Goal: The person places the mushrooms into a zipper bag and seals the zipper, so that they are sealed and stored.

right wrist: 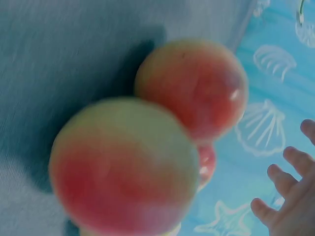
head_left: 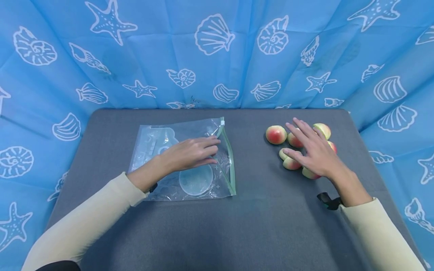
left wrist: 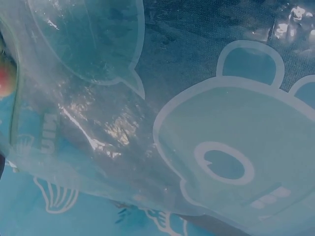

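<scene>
A clear bag point(head_left: 169, 192) lies flat at 10 o'clock from the middle of the gray table point(head_left: 217, 233). Its green strip point(head_left: 232, 169) runs down its 3 o'clock side. The left hand point(head_left: 191, 152) is over the bag, fingers a bit bent and pointing to 3 o'clock, near the strip. I cannot tell if they pinch the bag. Red and yellow peaches point(head_left: 276, 134) sit in a bunch at 2 o'clock. The right hand point(head_left: 317, 152) is over them, fingers long and wide apart, pointing to 11 o'clock, holding nothing.
</scene>
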{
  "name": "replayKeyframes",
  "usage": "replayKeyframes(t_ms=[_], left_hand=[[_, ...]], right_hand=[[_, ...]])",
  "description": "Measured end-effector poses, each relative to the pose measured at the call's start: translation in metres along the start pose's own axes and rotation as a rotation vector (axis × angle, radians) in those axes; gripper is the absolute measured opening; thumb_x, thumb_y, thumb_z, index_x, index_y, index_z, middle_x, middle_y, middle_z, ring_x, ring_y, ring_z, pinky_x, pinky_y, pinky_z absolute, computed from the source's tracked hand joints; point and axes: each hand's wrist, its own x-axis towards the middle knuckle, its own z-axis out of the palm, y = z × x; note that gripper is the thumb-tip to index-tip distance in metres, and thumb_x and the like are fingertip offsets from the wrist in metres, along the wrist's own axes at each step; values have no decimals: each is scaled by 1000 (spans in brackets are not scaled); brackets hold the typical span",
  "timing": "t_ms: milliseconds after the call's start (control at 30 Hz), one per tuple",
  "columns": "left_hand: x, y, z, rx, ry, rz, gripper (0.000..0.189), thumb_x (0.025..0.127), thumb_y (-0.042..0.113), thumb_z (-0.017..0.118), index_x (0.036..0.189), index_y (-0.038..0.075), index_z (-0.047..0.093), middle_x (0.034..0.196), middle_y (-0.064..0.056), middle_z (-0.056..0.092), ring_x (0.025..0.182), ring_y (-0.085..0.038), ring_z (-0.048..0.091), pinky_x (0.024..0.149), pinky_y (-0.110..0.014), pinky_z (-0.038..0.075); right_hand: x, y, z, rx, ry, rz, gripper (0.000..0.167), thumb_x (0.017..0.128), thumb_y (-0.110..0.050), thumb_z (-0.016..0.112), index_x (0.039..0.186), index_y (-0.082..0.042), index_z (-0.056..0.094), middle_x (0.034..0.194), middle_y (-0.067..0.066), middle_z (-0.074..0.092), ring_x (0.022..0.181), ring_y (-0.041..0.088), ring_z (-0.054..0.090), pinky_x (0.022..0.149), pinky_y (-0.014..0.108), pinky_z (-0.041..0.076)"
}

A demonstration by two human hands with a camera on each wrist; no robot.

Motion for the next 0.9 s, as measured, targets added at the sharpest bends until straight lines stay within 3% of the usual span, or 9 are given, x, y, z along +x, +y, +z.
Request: replayKeyframes(t_ms=[400,567,733,900], left_hand=[[1,0,-1,-5,-3,1,28,96,25,68,83,10,49,125,-20,64,123,-35,59,86,-39,56],[0,0,-2,-2,-5,2,27,96,25,67,84,10,49,126,-21,64,123,-35,59,91,-41,54],[0,0,-2,0,-5,1,28,96,25,67,83,10,49,127,-22,64,123,-36,59,88,-40,55],[0,0,-3,-6,-1,-2,27,96,24,68,83,10,49,127,-22,63,123,-36,59,84,-39,56]], right_hand=[[-13,34,-15,28,32,164,86,91,-46,67,159,-19,21,166,13,13,149,41,14,114,67,3],[-18,46,-19,51,62,193,91,87,-43,72,159,-18,23,166,14,13,149,41,13,115,67,2],[-23,58,-22,72,92,221,90,87,-39,73,158,-13,24,165,16,14,148,44,14,114,69,5],[-28,66,-25,114,105,277,92,87,-37,75,159,-16,21,166,12,13,146,49,16,111,71,10]])
